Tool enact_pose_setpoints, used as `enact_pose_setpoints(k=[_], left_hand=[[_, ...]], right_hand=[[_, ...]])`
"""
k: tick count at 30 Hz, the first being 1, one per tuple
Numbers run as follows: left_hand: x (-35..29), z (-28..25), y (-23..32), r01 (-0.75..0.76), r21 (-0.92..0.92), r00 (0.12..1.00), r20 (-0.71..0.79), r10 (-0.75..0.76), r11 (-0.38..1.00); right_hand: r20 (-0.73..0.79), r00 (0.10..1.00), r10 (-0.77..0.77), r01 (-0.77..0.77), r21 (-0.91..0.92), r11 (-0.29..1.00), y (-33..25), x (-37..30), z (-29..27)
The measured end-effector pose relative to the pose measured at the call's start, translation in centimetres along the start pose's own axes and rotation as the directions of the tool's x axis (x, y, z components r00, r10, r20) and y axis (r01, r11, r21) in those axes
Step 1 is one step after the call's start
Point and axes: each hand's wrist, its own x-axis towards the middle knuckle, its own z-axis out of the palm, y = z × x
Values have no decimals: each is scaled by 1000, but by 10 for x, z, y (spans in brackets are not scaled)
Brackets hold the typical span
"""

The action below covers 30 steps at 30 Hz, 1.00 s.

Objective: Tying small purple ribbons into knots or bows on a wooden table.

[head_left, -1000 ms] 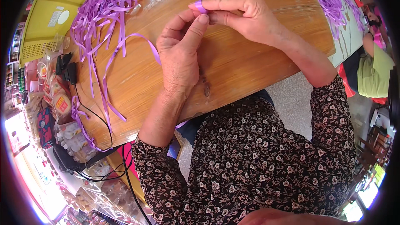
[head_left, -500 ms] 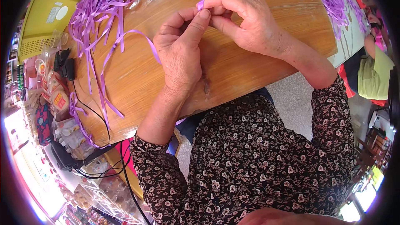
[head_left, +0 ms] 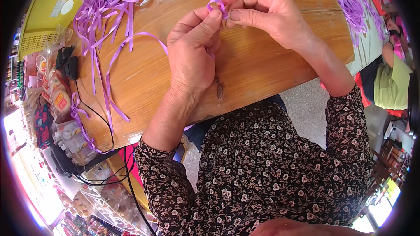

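A purple ribbon is bent into a small loop between my two hands, above the wooden table. My left hand is closed, thumb and forefinger pinching the base of the loop. The ribbon's long tail runs leftward from this hand over the tabletop. On the loop's right side, my right hand pinches the ribbon between thumb and forefinger. Its other fingers are curled behind. A tangled pile of purple ribbons lies beyond my left hand, at the table's far left.
A yellow-green basket stands at the left edge of the wooden table. Nearby is a black plug with a cable. Another ribbon bundle lies at the far right. Beyond it, a person in a light green garment is partly visible.
The ribbon between my fingertips has opened from a short folded bit into a visible round loop. My right hand has shifted slightly right, its thumb now against the loop's side.
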Motion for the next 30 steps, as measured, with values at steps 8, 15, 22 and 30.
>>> enact_pose_setpoints(k=[8, 15, 22, 30], left_hand=[[-1, 4, 7, -68, 262, 998, 20, 66, 963], [2, -6, 2, -4, 356, 1000, -15, 10, 935], [4, -4, 6, 135, 266, 990, -4, -139, 955], [3, -2, 4, 110, 202, 987, 97, -132, 973]], right_hand=[[43, 993, -110, 118, -348, 930, 3, -5, -1], [397, 800, -450, 550, -786, 283, -11, 6, -19], [511, 181, -840, 877, -471, -98, 18, 31, -28], [511, 418, -751, 721, -690, -69, 0, 17, -35]])
